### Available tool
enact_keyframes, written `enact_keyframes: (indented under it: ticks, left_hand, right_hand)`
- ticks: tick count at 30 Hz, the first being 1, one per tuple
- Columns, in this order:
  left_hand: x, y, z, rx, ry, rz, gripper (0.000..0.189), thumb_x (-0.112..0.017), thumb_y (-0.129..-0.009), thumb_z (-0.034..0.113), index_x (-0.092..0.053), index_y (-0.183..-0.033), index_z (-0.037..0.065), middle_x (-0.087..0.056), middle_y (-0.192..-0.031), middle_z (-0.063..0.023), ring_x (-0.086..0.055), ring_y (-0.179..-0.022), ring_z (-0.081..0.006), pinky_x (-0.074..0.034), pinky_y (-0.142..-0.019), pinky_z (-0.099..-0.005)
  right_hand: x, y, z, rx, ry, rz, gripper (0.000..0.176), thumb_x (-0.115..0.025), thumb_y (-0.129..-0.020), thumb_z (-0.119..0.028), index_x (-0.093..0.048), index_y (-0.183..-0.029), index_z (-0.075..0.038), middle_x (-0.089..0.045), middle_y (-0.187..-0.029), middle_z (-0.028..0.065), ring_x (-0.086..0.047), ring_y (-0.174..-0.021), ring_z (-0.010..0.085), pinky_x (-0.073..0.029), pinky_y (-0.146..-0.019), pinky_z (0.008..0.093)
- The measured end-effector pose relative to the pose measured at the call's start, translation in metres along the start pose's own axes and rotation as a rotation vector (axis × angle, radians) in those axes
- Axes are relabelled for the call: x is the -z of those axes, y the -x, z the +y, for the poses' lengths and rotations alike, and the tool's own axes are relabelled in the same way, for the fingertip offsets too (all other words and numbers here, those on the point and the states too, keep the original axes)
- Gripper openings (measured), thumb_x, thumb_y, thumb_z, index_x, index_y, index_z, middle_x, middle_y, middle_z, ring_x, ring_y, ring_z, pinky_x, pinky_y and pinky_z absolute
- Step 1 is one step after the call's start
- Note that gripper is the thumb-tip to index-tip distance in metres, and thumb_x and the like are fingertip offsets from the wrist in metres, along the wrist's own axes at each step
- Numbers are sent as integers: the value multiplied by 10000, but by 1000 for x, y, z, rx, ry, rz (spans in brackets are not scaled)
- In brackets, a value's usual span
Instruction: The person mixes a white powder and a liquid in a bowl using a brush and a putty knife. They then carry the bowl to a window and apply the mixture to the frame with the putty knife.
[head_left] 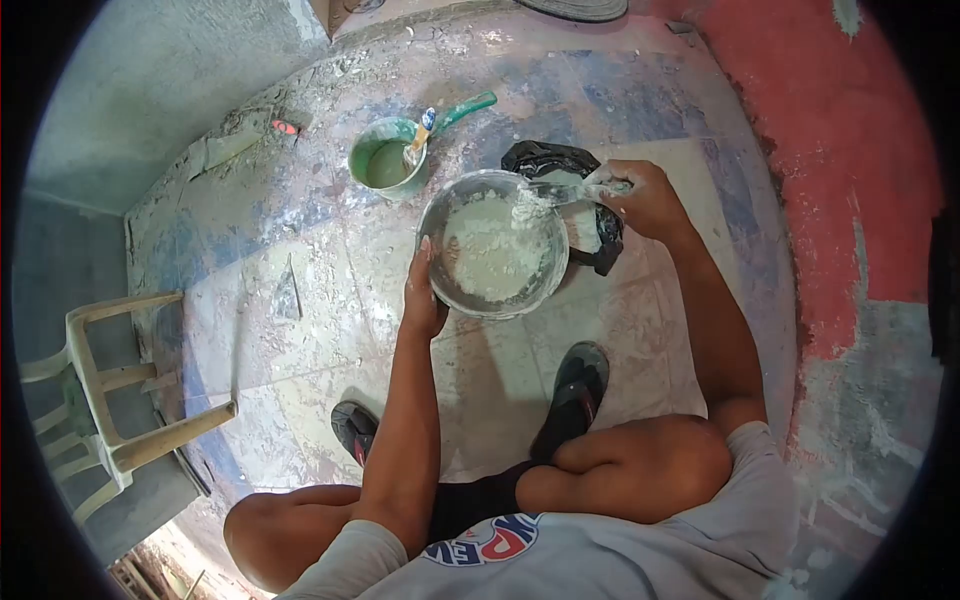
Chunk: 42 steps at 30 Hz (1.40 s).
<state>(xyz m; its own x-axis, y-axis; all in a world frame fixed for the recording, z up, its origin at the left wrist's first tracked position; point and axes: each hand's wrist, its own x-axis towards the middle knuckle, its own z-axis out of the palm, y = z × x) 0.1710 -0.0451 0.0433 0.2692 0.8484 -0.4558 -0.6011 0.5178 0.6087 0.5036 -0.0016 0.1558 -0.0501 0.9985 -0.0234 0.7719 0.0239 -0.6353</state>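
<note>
My left hand (424, 295) grips the left side of a round grey bowl (430, 225), thumb over the rim. Pale powder (495, 245) covers much of the bowl's inside, with a wetter-looking patch near its left. At the upper right, my right hand (645, 198) is closed around the handle of a powder-coated scoop (565, 190); its exact shape is hard to make out. A heap of white powder sits on its end, over the bowl's right rim. Behind the bowl and below my right hand lies an open black plastic bag (550, 157) with whitish contents, partly hidden.
A greenish pot (375, 135) with a green handle holds a brush (420, 135) and cloudy liquid. A plastic chair (110, 395) stands left. A triangular piece (288, 292) and a red-handled tool (285, 127) lie on the stained tiles. A red wall (840, 170) rises right.
</note>
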Motion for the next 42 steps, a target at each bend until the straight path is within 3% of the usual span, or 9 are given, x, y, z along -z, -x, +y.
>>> enact_keyframes:
  ticks: [10,16,20,22,25,29,32,40,42]
  left_hand:
    - [4,-3,-4,42,20,-30,609,-497,-982,474,-418,-1431,70,-482,-1422,-60,-462,-1291,-214,-344,-1101,-373]
    - [3,-3,-4,24,-6,13,611,-457,-992,491,-429,-1425,61,-522,-1386,-88,-502,-1253,-234,-368,-1086,-381]
    - [3,-2,-3,10,9,16,607,-443,-999,486,-429,-1422,51,-523,-1384,-91,-503,-1250,-230,-369,-1084,-375]
    - [4,0,-1,-7,9,52,588,-421,-1011,472,-430,-1425,55,-522,-1386,-88,-502,-1253,-223,-366,-1086,-368]
    - [9,-3,1,-60,26,48,567,-406,-1020,462,-439,-1421,62,-538,-1370,-75,-519,-1238,-221,-380,-1074,-362]
    - [11,-2,7,-45,53,75,539,-406,-1020,455,-460,-1401,77,-560,-1339,-64,-543,-1209,-208,-405,-1047,-348]
    - [15,-3,4,-56,33,48,585,-427,-1014,461,-413,-1433,54,-505,-1404,-89,-477,-1286,-235,-342,-1103,-373]
    - [13,-2,2,-63,23,-24,562,-381,-1028,438,-387,-1453,69,-475,-1436,-87,-457,-1308,-244,-329,-1118,-394]
    - [12,-1,1,-62,22,-9,581,-391,-1026,446,-377,-1457,57,-470,-1439,-94,-450,-1313,-246,-317,-1122,-391]
  right_hand:
    - [-5,1,-13,105,25,123,257,-723,-743,-176,-692,-970,-58,-686,-949,165,-646,-904,369,-506,-807,400]
    - [0,4,-20,465,264,375,270,-729,-707,-161,-707,-960,-72,-660,-964,133,-615,-918,374,-478,-853,436]
    - [3,5,9,348,254,523,279,-719,-709,-166,-707,-971,-70,-663,-929,142,-618,-896,367,-482,-807,451]
    - [-8,10,40,154,264,495,289,-708,-727,-220,-706,-985,-90,-668,-940,149,-619,-904,376,-463,-823,474]
    - [-28,17,69,-79,511,129,294,-689,-734,-264,-689,-1015,-176,-679,-952,111,-617,-965,366,-398,-861,578]
    - [-53,17,65,-86,545,263,218,-682,-758,-250,-677,-966,-185,-661,-907,118,-606,-956,366,-404,-834,547]
    - [-63,11,62,-77,590,328,208,-678,-773,-241,-675,-973,-185,-660,-913,117,-601,-962,361,-403,-829,541]
    - [-84,9,85,-129,330,41,272,-720,-769,-296,-703,-1028,-213,-700,-971,106,-627,-1027,336,-352,-977,639]
    - [-82,6,101,-132,253,42,269,-726,-765,-302,-712,-1017,-210,-706,-972,106,-638,-1003,335,-378,-968,612]
